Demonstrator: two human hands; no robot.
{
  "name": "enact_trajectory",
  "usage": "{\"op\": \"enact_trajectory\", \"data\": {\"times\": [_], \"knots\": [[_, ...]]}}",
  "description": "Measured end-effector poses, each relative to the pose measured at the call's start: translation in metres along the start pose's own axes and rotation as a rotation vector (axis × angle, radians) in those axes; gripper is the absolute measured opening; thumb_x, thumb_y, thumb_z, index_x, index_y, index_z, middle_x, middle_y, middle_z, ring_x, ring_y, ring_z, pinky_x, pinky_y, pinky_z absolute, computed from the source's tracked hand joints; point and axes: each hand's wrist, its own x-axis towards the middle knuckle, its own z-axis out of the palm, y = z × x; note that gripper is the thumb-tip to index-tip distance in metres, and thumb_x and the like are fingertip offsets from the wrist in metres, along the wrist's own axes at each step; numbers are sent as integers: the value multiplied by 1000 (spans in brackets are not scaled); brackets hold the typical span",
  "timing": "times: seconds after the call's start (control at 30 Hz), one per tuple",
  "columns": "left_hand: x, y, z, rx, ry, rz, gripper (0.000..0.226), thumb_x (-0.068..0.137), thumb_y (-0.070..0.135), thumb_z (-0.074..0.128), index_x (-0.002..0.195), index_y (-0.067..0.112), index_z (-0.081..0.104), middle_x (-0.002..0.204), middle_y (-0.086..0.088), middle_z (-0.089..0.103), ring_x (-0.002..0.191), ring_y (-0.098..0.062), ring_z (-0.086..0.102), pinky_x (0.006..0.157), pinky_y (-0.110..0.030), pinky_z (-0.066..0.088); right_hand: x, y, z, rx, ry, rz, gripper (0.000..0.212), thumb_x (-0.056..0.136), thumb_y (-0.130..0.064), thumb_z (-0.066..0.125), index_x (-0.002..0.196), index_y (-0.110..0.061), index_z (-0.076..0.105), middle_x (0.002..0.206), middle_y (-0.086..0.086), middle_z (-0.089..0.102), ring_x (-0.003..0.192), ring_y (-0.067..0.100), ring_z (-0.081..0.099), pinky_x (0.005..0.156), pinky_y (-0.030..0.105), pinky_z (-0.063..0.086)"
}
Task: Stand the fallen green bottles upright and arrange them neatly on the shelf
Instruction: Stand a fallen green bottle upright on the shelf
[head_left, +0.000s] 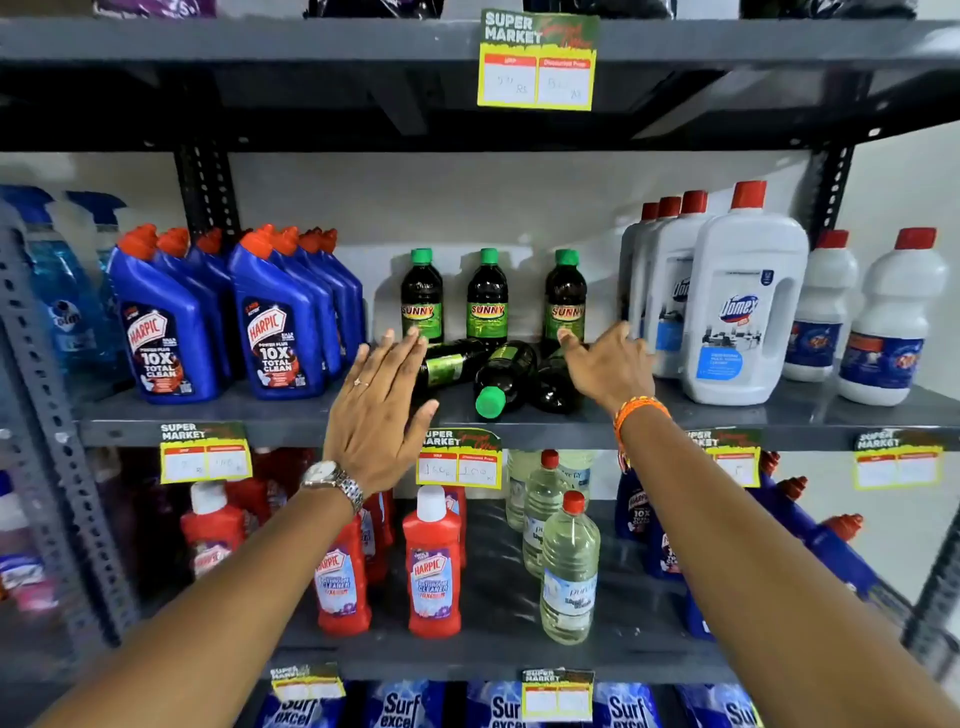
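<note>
While both hands (382, 410) (610, 366) are spread empty, the fallen bottles (501, 376) could be nudged off the shelf (291, 410).

Dark, glossy plastic bottles with matt green screw caps (490, 401) lie on a smooth grey painted-metal shelf (291, 413), its perforated steel uprights (47, 395) dull and slotted. Beside them stand shiny blue plastic toilet-cleaner bottles (166, 332) and a satin white plastic bleach jug (743, 306) with printed paper labels. Paper price tags (537, 60) hang from the shelf edges. A polished metal link wristwatch (335, 480) and a woven orange thread band (636, 410) circle the wrists.
</note>
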Motion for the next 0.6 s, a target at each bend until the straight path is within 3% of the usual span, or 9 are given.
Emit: {"op": "enact_trajectory", "data": {"times": [0.17,0.23,0.3,0.4,0.5,0.6], "knots": [[-32,-13,8,17,-99,-67,52,91,26,42,138,11,56,139,-7,60,134,-26,48,120,-42,29,16,0,5,45,-65,97,93,86,-73,51,137,5,44,139,25,57,127,41,54,102,42,43],[-37,-14,11,47,-151,-66,53,86,25,41,135,12,57,134,-7,62,128,-26,50,116,-41,30,20,1,8,38,-91,87,81,79,-77,56,116,-5,63,126,19,66,102,36,64,85,36,50],[-41,-15,14,81,-163,-70,56,84,27,41,136,12,57,134,-7,62,125,-27,53,115,-42,28,23,2,9,75,-101,117,69,70,-75,65,96,-10,67,110,13,72,75,28,64,68,29,51],[-42,-14,18,90,-177,-99,57,83,28,42,135,11,57,135,-9,63,122,-28,57,111,-41,27,27,4,10,227,-141,215,70,55,-64,77,98,-10,69,104,8,72,85,26,68,82,39,61],[-42,-14,22,82,-155,-101,57,81,26,45,134,11,58,134,-9,63,120,-28,58,111,-39,27,34,11,11,411,-162,267,61,48,-53,85,92,-13,73,99,9,75,91,28,72,84,44,62],[-43,-17,25,66,-128,-98,57,80,24,47,134,11,58,133,-7,63,122,-26,56,112,-37,27,39,17,13,506,-134,266,51,51,-49,88,78,-16,59,98,10,75,91,28,72,88,44,60]]}}
